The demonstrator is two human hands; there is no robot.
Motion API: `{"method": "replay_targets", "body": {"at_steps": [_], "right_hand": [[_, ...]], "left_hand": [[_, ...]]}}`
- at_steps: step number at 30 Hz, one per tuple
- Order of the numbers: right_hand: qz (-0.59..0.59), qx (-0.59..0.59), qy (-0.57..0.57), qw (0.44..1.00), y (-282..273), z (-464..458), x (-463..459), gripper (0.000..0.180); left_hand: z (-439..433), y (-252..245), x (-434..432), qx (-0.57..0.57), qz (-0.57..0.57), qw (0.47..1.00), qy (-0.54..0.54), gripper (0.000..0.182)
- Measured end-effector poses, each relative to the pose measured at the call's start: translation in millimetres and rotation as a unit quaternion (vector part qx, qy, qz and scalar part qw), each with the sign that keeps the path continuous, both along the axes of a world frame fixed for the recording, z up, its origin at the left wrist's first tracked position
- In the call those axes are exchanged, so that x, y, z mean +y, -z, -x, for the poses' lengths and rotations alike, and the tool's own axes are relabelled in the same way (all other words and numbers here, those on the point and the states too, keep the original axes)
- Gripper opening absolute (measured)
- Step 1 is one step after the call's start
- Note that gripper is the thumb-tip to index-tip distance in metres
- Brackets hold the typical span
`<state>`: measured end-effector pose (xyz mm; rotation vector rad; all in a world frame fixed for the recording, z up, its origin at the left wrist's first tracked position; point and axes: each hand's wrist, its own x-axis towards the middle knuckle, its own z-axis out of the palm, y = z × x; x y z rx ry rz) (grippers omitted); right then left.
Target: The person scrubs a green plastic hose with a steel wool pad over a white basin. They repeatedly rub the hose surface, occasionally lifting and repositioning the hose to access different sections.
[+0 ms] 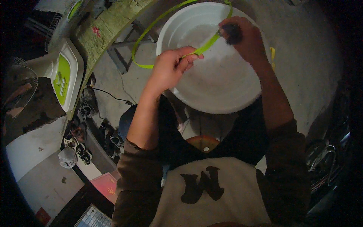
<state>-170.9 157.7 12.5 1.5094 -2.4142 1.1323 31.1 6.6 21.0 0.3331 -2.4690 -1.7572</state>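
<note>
A thin green strap [210, 45] runs between both hands above a large round white basin [224, 82]. My left hand [173, 66] pinches it between thumb and fingertips over the basin's left side. From there the strap loops out to the left and back up past the basin's far rim. My right hand [245, 38] is closed around a dark, blurred object [232, 33] whose kind I cannot tell. The strap meets the fingers of that hand, but whether they pinch it is unclear. The basin stands in front of my knees.
A white and green electric fan [63, 76] stands by a green-covered table [97, 42] on the left. Shoes [80, 150] and a dark cable [110, 96] lie below it. A yellow strip [272, 58] shows right of the basin. Dark metal items [323, 159] are at the right edge.
</note>
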Motion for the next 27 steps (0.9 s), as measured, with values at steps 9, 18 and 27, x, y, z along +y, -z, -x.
{"method": "replay_targets", "body": {"at_steps": [9,18,27], "right_hand": [[0.114,-0.249,-0.145,0.951,-20.7,29.7,23.2,0.033],[-0.090,-0.084,-0.160,0.979,-22.6,17.3,26.6,0.032],[-0.091,0.087,-0.210,0.970,-24.4,-29.7,4.8,0.022]], "left_hand": [[-7.4,-10.8,-8.4,0.000,-0.101,0.995,0.004,0.016],[-12.4,-6.3,-8.5,-0.040,-0.007,0.999,0.023,0.013],[-6.9,-0.3,0.7,-0.025,0.090,0.995,0.042,0.017]]}}
